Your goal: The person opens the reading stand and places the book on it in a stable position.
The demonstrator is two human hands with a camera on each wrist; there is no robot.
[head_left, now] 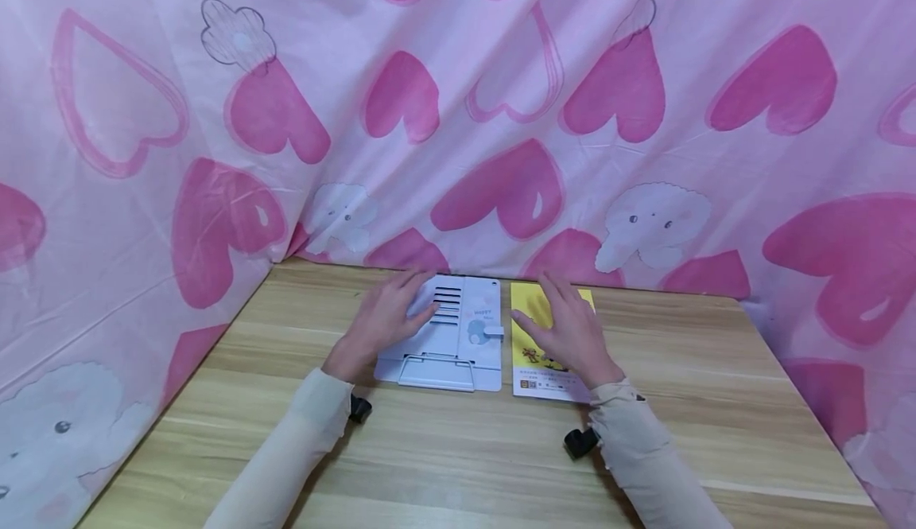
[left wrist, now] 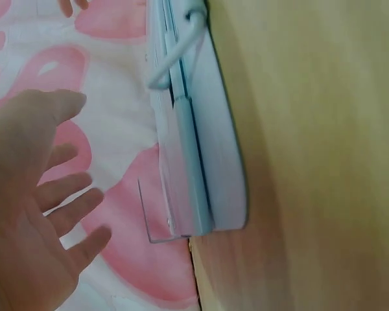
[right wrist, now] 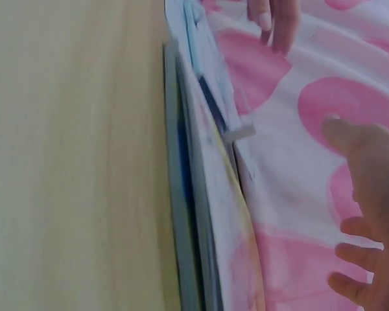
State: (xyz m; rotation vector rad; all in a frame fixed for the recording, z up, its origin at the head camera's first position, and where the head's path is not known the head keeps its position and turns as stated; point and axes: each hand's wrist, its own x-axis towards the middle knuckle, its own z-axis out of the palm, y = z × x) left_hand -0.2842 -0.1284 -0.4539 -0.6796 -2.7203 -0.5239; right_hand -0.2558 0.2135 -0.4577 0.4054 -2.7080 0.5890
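A pale lilac book stand [head_left: 478, 294] lies flat on the table, its slots, small clip [head_left: 494, 331] and wire support [head_left: 436, 386] facing up. Beside it on the right is a book [head_left: 525, 294] with a yellow cover and a white lower band. Over the stand's left part hovers my left hand [head_left: 382, 314], fingers spread and holding nothing. My right hand [head_left: 572, 334] hovers above the book with its fingers extended, also holding nothing. In the left wrist view a gap shows between that hand [left wrist: 39, 194] and the stand [left wrist: 220, 168]. The right wrist view shows the book's edge [right wrist: 204, 214].
The wooden table [head_left: 458, 465] extends in front of and beside both things. A pink and white curtain [head_left: 401, 195] with hearts hangs right behind the table's back edge and along its left side. Black wrist devices [head_left: 580, 442] sit under both sleeves.
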